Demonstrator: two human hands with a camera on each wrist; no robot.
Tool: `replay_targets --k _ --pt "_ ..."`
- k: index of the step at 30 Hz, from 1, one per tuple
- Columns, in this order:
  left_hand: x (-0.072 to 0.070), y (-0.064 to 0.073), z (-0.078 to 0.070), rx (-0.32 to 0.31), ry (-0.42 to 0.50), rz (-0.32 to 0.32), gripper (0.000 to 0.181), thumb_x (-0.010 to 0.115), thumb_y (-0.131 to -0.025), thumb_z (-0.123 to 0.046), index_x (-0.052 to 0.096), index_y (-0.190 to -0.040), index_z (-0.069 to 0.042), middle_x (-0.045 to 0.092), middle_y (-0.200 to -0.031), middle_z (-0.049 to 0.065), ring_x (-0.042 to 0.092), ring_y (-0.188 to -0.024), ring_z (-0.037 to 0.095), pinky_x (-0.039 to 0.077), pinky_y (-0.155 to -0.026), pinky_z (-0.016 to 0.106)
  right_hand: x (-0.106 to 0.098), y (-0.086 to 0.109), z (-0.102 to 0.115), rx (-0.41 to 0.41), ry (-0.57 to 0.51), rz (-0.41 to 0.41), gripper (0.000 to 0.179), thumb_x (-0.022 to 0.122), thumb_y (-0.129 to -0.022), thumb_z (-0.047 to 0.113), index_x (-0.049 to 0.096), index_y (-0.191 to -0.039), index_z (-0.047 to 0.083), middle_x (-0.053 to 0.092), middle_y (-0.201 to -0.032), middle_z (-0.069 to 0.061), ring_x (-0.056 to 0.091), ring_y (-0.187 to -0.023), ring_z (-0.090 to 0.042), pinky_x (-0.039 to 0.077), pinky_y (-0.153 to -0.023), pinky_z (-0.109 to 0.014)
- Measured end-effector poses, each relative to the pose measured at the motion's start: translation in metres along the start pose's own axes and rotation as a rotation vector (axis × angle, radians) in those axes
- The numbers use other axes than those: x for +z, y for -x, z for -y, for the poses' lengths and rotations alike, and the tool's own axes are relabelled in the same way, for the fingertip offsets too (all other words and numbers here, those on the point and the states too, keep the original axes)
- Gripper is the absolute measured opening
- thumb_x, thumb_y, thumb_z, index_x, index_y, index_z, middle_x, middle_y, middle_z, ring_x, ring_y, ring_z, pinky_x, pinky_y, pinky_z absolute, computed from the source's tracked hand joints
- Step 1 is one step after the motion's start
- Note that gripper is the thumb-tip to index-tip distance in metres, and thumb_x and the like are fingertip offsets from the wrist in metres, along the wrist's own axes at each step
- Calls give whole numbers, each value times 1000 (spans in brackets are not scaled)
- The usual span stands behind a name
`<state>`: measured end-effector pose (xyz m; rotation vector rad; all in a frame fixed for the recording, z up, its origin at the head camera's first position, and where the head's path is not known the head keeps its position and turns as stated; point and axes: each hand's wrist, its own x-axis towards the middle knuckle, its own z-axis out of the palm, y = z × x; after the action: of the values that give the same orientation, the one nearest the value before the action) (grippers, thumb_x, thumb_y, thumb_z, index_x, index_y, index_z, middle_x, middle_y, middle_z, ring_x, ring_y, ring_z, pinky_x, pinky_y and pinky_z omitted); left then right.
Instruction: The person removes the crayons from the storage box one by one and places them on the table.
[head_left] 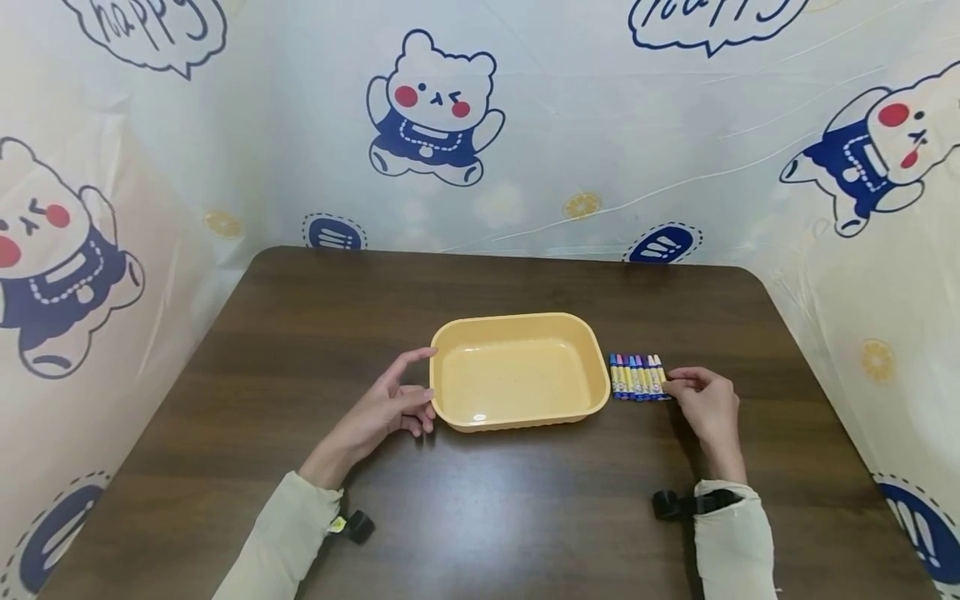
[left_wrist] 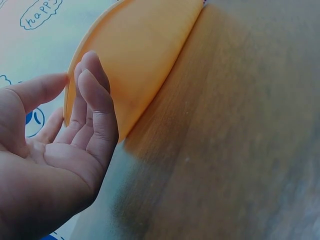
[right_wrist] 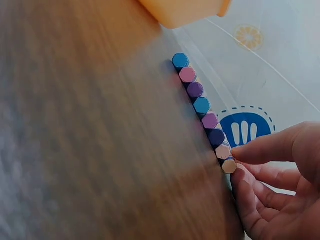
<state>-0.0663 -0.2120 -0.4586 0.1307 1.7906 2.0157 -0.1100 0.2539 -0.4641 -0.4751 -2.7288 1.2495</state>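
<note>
A yellow plastic tray sits on the table. At its left end my left hand touches the rim with its fingertips, the fingers loosely bent and not wrapped round it; the left wrist view shows this hand beside the tray wall. Several crayons lie side by side in a row just right of the tray. Their hexagonal ends, in blue, pink, purple and pale tones, face the right wrist view. There, my right hand pinches the cream crayon at the row's near end between thumb and fingers.
The dark wooden table has rounded far corners. A pale curtain printed with bears surrounds its back and sides. A black wrist camera sits by the left sleeve and another wrist camera by the right sleeve.
</note>
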Motion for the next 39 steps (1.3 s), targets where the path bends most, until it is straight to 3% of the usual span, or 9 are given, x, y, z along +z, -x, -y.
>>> replay_targets --k 9,15,19,24,29,34,39 --pt "-4 3 0 0 -19 -20 63 61 -100 -17 28 -151 -32 65 -82 12 66 -69 25 55 -60 32 8 -4 3 -26 -3 9 22 74 -89 21 75 -101 3 73 -90 -10 58 -78 -14 42 -66 -27" --pt "1 -4 3 17 -5 -65 62 63 -98 -15 33 -150 -29 67 -81 12 67 -67 25 54 -59 30 8 -9 -2 -11 -6 13 23 69 -93 23 74 -104 3 72 -93 -11 56 -81 -18 43 -66 -29" --pt "10 -11 3 73 -27 -136 62 65 -97 -14 36 -149 -27 67 -81 12 67 -65 24 53 -57 29 6 -12 -7 8 -4 -5 26 67 -94 26 74 -105 3 71 -93 -11 55 -82 -19 43 -65 -28" --pt "14 -10 2 146 -41 -271 64 63 -97 -8 34 -151 -22 65 -88 24 64 -63 22 52 -54 28 4 -13 -10 11 -5 12 30 63 -97 29 74 -107 2 71 -94 -12 55 -82 -18 43 -64 -28" --pt "11 -6 4 92 -14 -314 53 64 -98 -13 39 -144 -15 63 -92 26 63 -64 20 51 -53 27 4 -8 -9 5 -15 11 32 63 -97 31 74 -106 2 73 -91 -11 60 -78 -13 45 -62 -24" --pt "16 -3 2 13 -56 -263 36 67 -97 -21 46 -122 -5 64 -90 24 65 -65 22 54 -54 30 0 2 -7 46 -31 13 38 62 -97 37 74 -106 2 73 -90 -8 61 -75 -10 45 -62 -22" --pt "20 3 -3 -19 2 -232 25 62 -99 -19 49 -101 1 66 -86 22 73 -77 32 60 -61 40 -2 5 -1 30 -34 14 39 62 -97 38 74 -107 2 73 -91 -9 63 -77 -12 45 -63 -22"
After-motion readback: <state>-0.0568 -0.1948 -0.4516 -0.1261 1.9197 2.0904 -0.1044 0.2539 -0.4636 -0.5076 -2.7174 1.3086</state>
